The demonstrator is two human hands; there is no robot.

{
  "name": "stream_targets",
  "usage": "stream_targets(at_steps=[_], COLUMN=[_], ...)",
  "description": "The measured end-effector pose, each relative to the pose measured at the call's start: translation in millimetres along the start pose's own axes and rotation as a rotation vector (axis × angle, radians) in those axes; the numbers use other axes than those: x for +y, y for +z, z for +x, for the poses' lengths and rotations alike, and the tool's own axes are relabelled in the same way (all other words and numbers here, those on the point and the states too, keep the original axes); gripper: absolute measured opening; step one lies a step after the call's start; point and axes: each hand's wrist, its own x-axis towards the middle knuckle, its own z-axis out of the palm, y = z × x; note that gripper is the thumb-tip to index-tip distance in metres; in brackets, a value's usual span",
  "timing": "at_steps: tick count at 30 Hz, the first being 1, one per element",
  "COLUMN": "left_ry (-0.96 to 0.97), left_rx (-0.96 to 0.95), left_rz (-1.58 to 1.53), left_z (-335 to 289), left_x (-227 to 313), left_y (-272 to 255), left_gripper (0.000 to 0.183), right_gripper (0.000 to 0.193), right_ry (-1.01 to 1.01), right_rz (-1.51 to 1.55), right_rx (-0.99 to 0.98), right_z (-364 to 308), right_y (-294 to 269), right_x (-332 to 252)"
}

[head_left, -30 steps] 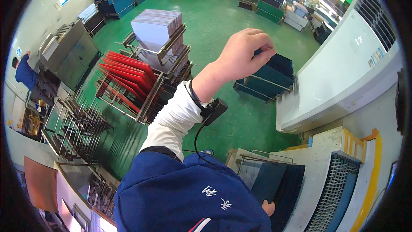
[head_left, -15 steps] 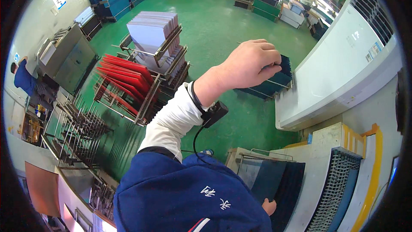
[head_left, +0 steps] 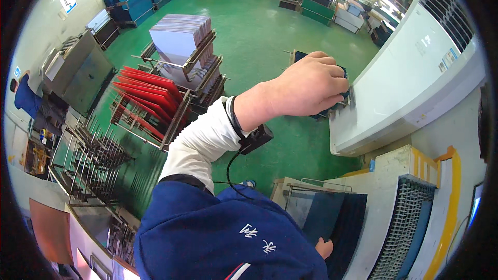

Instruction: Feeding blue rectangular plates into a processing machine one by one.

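I have two hands in view. My right hand (head_left: 324,248) lies against the dark boards (head_left: 328,215), by the left side of the one rack (head_left: 321,190) that carries them. Its fingertips are hidden, so I cannot tell whether they are clamped on a board or only resting there. The boards stand packed too closely to count; one broad face shows at the left, with darker ones close together toward the rack's right edge. They look flat, smooth and dark blue, with straight edges. They stand on edge, their top edges starting just below the metal bar at the rack's far edge and slanting from there down and left, back toward me; their long axis seems to follow that slant, though my jacket (head_left: 228,233) hides the near ends.

My left hand (head_left: 314,84) is raised well apart from these boards, knuckles up, fingers curled and pointing right. Its fingertips are out of sight too, so I cannot tell whether they are apart or together. One black box (head_left: 258,139) sits at that wrist.

One white cabinet (head_left: 404,80) stands to the right. Past my left hand, one more dark stack (head_left: 298,56) shows in part. Leftward are several red boards (head_left: 148,93), overlapping, and a close row of white boards (head_left: 179,39). Farther off I count three people, one at the left (head_left: 28,93) and two at the far right.
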Motion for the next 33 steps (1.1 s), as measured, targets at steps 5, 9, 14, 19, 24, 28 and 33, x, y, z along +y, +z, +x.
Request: stream_targets(at_steps=[5,9,14,19,24,28,33], left_ry=[-0.022,0.011,0.036,0.067,0.07,0.055,0.064], left_rx=[-0.168,-0.231,-0.194,-0.151,-0.152,-0.153,-0.179], left_rz=[0.017,0.084,0.094,0.105,0.073,0.046,0.07], left_z=[0.5,-0.1,8.9,19.0,27.5,31.8,38.5], left_x=[4.6,9.5,24.2,26.0,30.9,32.5,34.1], left_y=[2.7,9.7,-1.2,-2.8,0.2,5.3,10.4], left_gripper=[0.027,0.057,0.085,0.092,0.102,0.111,0.098], right_gripper=[0.033,0.032,0.035,0.034,0.033,0.032,0.032], right_ry=[-0.022,-0.04,-0.029,-0.042,-0.035,-0.019,-0.028], right_rz=[0.03,0.012,0.042,0.037,0.037,0.053,0.022], right_rx=[-0.047,0.01,-0.099,-0.056,-0.023,-0.06,0.014], right_z=[2.3,1.8,3.4,3.5,3.5,3.8,7.6], right_y=[2.6,5.9,-0.7,0.2,-0.6,-7.0,4.5], right_x=[4.2,7.5,2.4,4.9,6.9,0.7,10.1])
